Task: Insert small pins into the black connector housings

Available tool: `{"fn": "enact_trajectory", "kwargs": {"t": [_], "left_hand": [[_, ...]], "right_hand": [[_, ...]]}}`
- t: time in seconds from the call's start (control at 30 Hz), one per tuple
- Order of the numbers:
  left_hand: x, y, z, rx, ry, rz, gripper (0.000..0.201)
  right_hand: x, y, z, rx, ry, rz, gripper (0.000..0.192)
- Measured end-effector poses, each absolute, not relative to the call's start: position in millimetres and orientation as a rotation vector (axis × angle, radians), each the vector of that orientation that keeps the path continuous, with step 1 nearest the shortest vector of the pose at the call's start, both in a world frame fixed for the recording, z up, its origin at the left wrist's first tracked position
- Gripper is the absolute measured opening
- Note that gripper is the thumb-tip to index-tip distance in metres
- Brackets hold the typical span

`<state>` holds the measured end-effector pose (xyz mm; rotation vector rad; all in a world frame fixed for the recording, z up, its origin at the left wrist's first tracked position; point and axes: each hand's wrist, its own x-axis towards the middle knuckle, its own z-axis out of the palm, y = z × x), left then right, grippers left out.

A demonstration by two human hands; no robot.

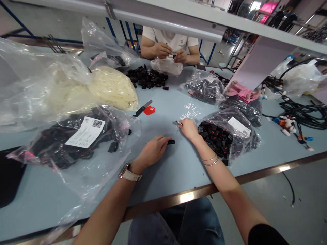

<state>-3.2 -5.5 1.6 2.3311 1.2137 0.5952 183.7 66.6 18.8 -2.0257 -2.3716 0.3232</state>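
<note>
My left hand (pixel 153 149) rests on the blue table (pixel 168 170) and grips a small black connector (pixel 171 141) at its fingertips. Just to the right, my right hand (pixel 187 128) pinches a thin metal tool (pixel 178 123) whose tip points left. A scatter of tiny white pieces (pixel 191 110) lies on the table just beyond my right hand. An open plastic bag of black and red connectors (pixel 224 139) sits against my right wrist.
A large bag of black parts with a white label (pixel 74 139) lies left, behind it a bag of cream strands (pixel 112 86). A utility knife and red piece (pixel 145 109) lie mid-table. A person opposite (pixel 170 47) handles parts near loose black connectors (pixel 148 78). Cable harnesses (pixel 298 115) lie right.
</note>
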Motion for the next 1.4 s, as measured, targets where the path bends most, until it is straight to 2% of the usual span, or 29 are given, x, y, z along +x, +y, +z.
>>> {"fn": "enact_trajectory", "kwargs": {"t": [0.13, 0.3, 0.67, 1.03, 1.4], "left_hand": [[-2, -6, 0, 2.346, 1.247, 0.615, 0.033], [-4, -3, -6, 2.343, 1.338, 0.638, 0.028], [-9, 0, -12, 2.280, 1.253, 0.747, 0.023], [-10, 0, -8, 2.237, 1.268, 0.734, 0.023], [-9, -1, -5, 2.227, 1.298, 0.714, 0.022]], "right_hand": [[182, 65, 22, -2.012, -2.402, 0.283, 0.028], [184, 56, 26, -1.890, -2.290, 0.378, 0.021], [173, 19, 24, -1.393, -1.930, 1.012, 0.017], [173, 19, 11, -1.322, -1.809, 1.209, 0.020], [168, 22, 0, -1.263, -1.530, 1.469, 0.013]]}}
